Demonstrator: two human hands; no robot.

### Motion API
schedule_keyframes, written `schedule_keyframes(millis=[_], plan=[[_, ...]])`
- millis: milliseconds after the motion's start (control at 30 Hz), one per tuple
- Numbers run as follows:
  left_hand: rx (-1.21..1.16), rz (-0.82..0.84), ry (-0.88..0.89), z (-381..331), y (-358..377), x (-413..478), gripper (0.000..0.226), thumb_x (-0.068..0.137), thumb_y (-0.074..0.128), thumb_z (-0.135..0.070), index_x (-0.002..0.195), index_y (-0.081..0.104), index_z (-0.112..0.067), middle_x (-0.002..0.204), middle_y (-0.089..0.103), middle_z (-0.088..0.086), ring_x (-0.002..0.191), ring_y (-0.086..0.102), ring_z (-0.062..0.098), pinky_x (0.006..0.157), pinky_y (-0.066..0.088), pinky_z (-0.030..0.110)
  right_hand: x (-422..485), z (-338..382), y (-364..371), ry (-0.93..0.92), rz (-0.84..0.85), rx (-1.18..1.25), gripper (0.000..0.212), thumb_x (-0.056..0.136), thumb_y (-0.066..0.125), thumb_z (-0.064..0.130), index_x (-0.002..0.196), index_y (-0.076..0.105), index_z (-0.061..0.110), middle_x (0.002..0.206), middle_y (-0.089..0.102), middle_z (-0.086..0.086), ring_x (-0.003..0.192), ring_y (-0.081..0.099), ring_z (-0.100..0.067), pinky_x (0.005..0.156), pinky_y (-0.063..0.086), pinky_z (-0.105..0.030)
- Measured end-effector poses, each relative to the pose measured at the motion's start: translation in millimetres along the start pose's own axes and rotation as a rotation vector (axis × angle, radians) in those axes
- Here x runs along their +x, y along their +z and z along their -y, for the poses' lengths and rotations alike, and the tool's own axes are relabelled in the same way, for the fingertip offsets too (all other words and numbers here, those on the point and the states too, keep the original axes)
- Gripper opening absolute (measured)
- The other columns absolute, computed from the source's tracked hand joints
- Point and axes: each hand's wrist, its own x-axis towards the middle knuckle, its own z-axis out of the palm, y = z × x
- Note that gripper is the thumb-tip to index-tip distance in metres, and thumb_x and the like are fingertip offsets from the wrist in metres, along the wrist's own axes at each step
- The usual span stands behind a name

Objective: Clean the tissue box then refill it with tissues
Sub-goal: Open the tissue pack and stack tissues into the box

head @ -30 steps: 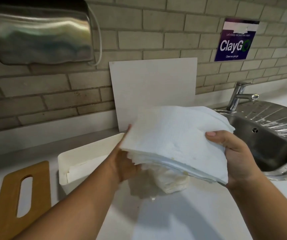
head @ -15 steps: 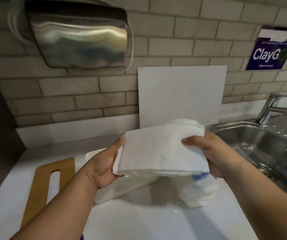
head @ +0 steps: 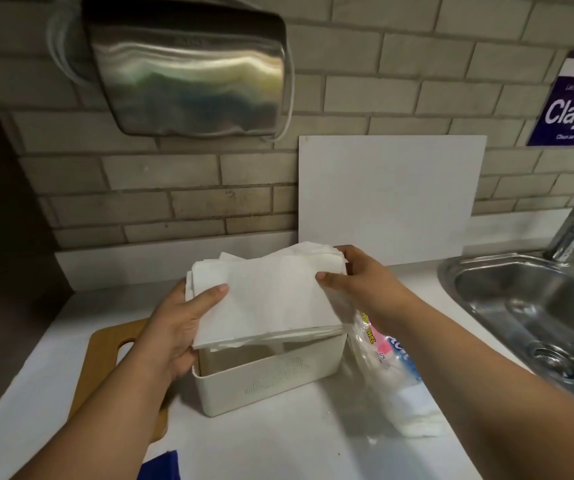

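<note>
Refill step, by the look of it: a stack of white tissues [head: 264, 296] hangs right over the open tissue box [head: 271, 375], its lower edge just at the rim. The left hand [head: 178, 323] grips the stack's left end, thumb on top and fingers curled beneath. The right hand [head: 358, 282] pinches the far right corner, thumb on the near face.

The box stands upright about mid-surface [head: 278, 445], nearer the back edge than the front, with no lid on. Its inside looks bare from here, though the stack hides most of it.

A wooden board with a slot [head: 105, 355], possibly the lid, lies flat toward the left edge, partly under the left forearm. A torn plastic tissue pack [head: 393, 372] lies just right of the box, with sheets showing inside. The sink [head: 538, 306] sits at the right end. A blue cloth [head: 160, 465] peeks in at the front edge, so I judge the cleaning done.

The next move calls for squaring the stack to the opening and lowering it level so no sheet snags the rim. After that, both hands let go and the lid goes on.
</note>
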Motion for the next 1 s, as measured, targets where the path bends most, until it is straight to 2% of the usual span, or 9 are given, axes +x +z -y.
schedule_keyframes(millis=[167, 300, 433, 533, 633, 733, 833, 933, 1000], plan=[[0.258, -0.106, 0.051, 1.7, -6.4, 1.0, 0.037, 0.089, 0.066, -0.022, 0.121, 0.048, -0.025, 0.112, 0.060, 0.005, 0.098, 0.060, 0.028, 0.080, 0.055, 0.044, 18.2, -6.4, 12.5, 0.001, -0.078, -0.225, 0.037, 0.084, 0.067, 0.019, 0.117, 0.053, 0.029, 0.112, 0.064, -0.002, 0.102, 0.062, -0.026, 0.092, 0.052, -0.043], [0.705, -0.122, 0.215, 4.9, -7.6, 1.5, 0.060, 0.090, 0.064, -0.019, 0.135, 0.030, -0.040, 0.114, 0.046, -0.006, 0.092, 0.056, 0.014, 0.070, 0.054, 0.029, 25.1, -5.8, 21.1, -0.021, -0.104, -0.393, 0.041, 0.091, 0.058, 0.015, 0.127, 0.047, 0.031, 0.116, 0.056, 0.000, 0.104, 0.054, -0.025, 0.086, 0.048, -0.033], [1.111, 0.001, 0.281, 6.0, -10.9, 4.4, 0.047, 0.096, 0.054, -0.027, 0.139, 0.039, -0.037, 0.129, 0.052, -0.004, 0.101, 0.051, 0.013, 0.080, 0.047, 0.026, 28.8, -10.2, 19.6, 0.010, -0.007, -0.595, 0.049, 0.089, 0.051, 0.010, 0.130, 0.045, 0.035, 0.109, 0.054, -0.002, 0.097, 0.053, -0.024, 0.079, 0.044, -0.028], [1.378, 0.054, 0.281, 6.0, -10.0, 7.4, 0.043, 0.097, 0.049, -0.037, 0.139, 0.041, -0.034, 0.140, 0.044, -0.005, 0.115, 0.049, 0.015, 0.086, 0.041, 0.024, 28.5, -12.4, 18.7, 0.018, 0.095, -0.731, 0.051, 0.086, 0.055, 0.012, 0.131, 0.044, 0.036, 0.116, 0.053, -0.002, 0.098, 0.051, -0.022, 0.082, 0.045, -0.029], [1.499, 0.122, 0.240, 4.7, -7.7, 10.9, 0.048, 0.092, 0.053, -0.047, 0.136, 0.044, -0.033, 0.131, 0.047, -0.006, 0.112, 0.050, 0.015, 0.083, 0.041, 0.025, 28.2, -12.8, 20.8, -0.014, 0.150, -0.883, 0.053, 0.083, 0.064, 0.024, 0.130, 0.044, 0.034, 0.122, 0.054, 0.000, 0.105, 0.052, -0.022, 0.088, 0.046, -0.031], [1.537, 0.105, 0.261, 6.6, -7.6, 16.2, 0.037, 0.094, 0.054, -0.033, 0.131, 0.049, -0.032, 0.130, 0.050, -0.006, 0.107, 0.052, 0.014, 0.081, 0.041, 0.024, 27.5, -13.2, 26.4, -0.099, 0.136, -1.008, 0.047, 0.083, 0.065, 0.028, 0.125, 0.046, 0.030, 0.119, 0.060, -0.001, 0.107, 0.055, -0.026, 0.086, 0.043, -0.031], [1.504, 0.028, 0.307, 10.6, -9.4, 22.5, 0.028, 0.096, 0.051, -0.023, 0.122, 0.054, -0.032, 0.124, 0.054, -0.006, 0.092, 0.049, 0.011, 0.072, 0.038, 0.023, 26.4, -17.5, 31.9, -0.177, 0.118, -1.097, 0.041, 0.085, 0.060, 0.024, 0.124, 0.046, 0.025, 0.114, 0.064, -0.005, 0.105, 0.057, -0.028, 0.082, 0.038, -0.027], [1.562, 0.059, 0.311, 13.5, -10.7, 25.5, 0.026, 0.098, 0.048, -0.020, 0.121, 0.055, -0.030, 0.120, 0.054, -0.005, 0.091, 0.047, 0.012, 0.072, 0.038, 0.025, 26.3, -24.0, 36.3, -0.185, 0.196, -1.305, 0.041, 0.086, 0.053, 0.023, 0.126, 0.043, 0.025, 0.112, 0.064, -0.005, 0.109, 0.056, -0.027, 0.111, 0.024, -0.041], [1.643, 0.099, 0.314, 15.1, -12.0, 26.3, 0.027, 0.097, 0.047, -0.018, 0.121, 0.056, -0.028, 0.119, 0.056, -0.003, 0.096, 0.053, 0.017, 0.076, 0.043, 0.027, 27.6, -26.5, 39.5, -0.191, 0.248, -1.447, 0.045, 0.085, 0.052, 0.024, 0.129, 0.042, 0.026, 0.117, 0.060, -0.004, 0.117, 0.050, -0.025, 0.114, 0.010, -0.053]])
